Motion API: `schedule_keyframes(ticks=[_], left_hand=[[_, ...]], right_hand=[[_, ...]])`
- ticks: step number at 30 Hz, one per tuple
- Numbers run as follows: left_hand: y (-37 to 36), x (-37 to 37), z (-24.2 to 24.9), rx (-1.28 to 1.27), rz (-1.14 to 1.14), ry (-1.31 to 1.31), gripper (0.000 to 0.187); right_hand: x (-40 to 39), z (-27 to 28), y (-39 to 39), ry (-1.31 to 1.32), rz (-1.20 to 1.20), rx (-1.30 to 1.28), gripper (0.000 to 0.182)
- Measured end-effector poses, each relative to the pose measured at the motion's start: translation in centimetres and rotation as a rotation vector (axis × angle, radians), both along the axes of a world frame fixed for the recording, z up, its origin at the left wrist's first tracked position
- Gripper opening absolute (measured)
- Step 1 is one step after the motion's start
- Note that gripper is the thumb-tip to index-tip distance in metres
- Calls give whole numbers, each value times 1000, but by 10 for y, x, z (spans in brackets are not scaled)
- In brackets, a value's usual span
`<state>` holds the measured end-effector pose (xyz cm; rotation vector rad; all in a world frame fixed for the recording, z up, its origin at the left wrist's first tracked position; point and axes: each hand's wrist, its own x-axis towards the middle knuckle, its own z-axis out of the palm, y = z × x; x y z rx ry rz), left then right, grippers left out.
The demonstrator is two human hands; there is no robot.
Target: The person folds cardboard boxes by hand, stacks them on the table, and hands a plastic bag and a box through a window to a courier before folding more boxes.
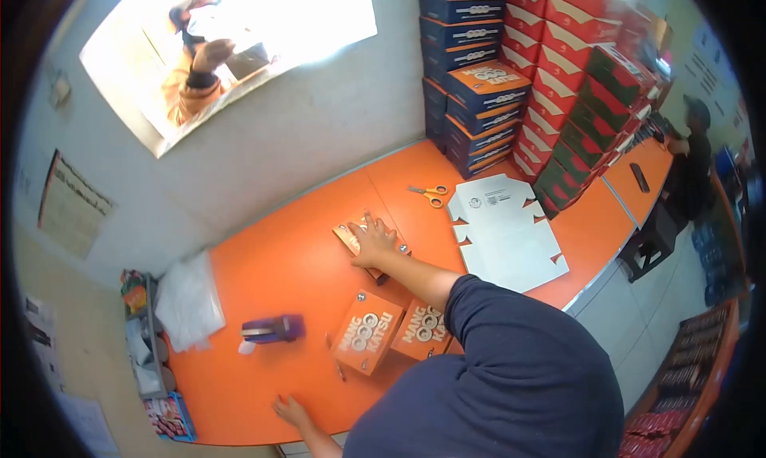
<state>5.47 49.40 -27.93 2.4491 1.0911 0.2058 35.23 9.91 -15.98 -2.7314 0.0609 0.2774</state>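
Table, orange (275, 254), spreads beneath both left hand (295, 414) and right hand (373, 238), its far side along the wall. Stacked navy cartons (464, 35) stand beyond right hand, over to its right; red cartons (550, 99) rise beside them, farther right. Flat white cardboard sheet (507, 234), with cut-out notches along its edges, lies well to the right of right hand, some dark print at its far end. Clear plastic bags (187, 302) lie forward and left of left hand, by the tray rack.

Box under right hand (347, 236): orange top, partly covered by palm and fingers. Right hand open, fingers spread across that top. Two more orange boxes lie between right hand and the wearer's torso, both lettered MANG KATSU: nearer box (367, 330) right and forward of left hand; second box (419, 330) beside it, partly hidden by the sleeve.

Left hand low, near table edge, open, fingers apart, holding nothing visible. Purple tape dispenser (275, 329) just forward of it. Scissors (431, 193), orange-handled, beyond and right of right hand. Pen (341, 370), slim, right of left hand, by nearer box.
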Motion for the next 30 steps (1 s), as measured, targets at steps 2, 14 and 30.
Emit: schedule_keyframes(ticks=[2, 14, 30], left_hand=[[-2, -36, -24, -195, -54, -248, 48], [-105, 10, 98, -442, -463, -408, 59], [-226, 101, 128, 140, -924, 453, 123]], right_hand=[[1, 30, -15, -32, 48, 124, 101], [34, 279, -309, -381, 242, -498, 80], [49, 219, -369, -935, -122, -529, 37]])
